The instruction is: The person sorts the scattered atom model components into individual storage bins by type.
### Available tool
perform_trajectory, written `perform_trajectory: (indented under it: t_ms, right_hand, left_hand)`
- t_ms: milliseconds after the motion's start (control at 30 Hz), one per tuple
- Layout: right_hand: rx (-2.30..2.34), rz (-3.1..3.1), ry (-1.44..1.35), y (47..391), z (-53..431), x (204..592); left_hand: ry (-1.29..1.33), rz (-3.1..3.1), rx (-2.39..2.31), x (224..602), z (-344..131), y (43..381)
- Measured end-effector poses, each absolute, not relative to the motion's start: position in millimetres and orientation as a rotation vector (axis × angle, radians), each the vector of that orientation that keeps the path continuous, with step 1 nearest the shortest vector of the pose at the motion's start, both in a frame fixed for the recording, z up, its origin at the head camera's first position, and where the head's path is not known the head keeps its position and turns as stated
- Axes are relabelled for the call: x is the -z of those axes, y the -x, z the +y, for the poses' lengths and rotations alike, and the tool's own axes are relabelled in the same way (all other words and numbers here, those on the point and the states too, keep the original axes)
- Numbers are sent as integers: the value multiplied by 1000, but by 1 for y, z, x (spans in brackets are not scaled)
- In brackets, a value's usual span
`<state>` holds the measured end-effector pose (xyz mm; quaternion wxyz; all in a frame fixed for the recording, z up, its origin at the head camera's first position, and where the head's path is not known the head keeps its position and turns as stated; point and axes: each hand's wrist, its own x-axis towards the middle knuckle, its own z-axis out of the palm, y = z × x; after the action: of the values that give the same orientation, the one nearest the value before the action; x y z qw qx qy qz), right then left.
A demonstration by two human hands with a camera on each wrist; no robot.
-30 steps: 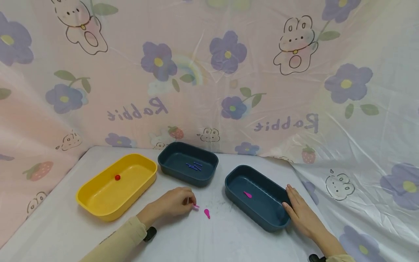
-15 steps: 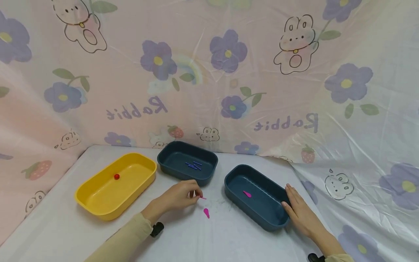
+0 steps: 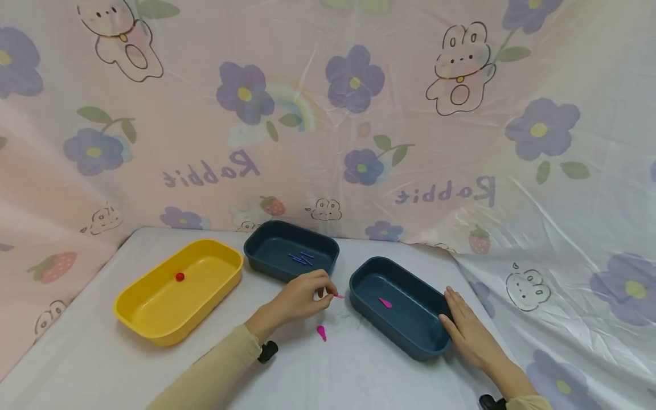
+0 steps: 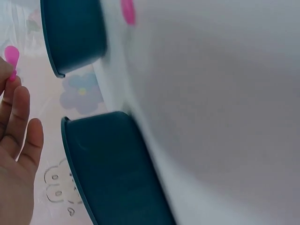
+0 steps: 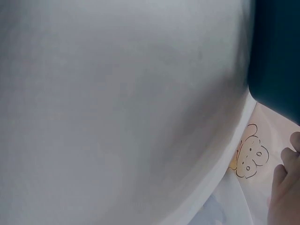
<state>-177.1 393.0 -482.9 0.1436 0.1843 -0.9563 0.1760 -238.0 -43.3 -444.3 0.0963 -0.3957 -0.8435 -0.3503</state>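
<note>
My left hand pinches a small pink balloon, flat and uninflated, by its narrow end between thumb and index finger. Seen from the head, it is above the table between two dark blue trays. In the left wrist view the other fingers are loosely spread. A second pink balloon lies on the table below that hand. Another pink balloon is inside the right dark blue tray. My right hand rests against that tray's right end, fingers extended and thumb at the rim.
Several thin blue-purple sticks lie in the back dark blue tray. At the left stands a yellow tray holding a red ball. White cloth covers the table, and a printed curtain hangs behind it.
Holding its pink balloon, my left hand has moved up and to the right, toward the right dark blue tray. My right hand has stayed at that tray's end.
</note>
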Motion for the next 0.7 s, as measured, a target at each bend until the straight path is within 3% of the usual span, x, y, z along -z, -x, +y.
perform_trajectory:
  t_ms: [700]
  right_hand:
    - [-526, -2770, -511, 176, 392, 483]
  left_hand:
    - [1256, -2548, 898, 429, 22, 265]
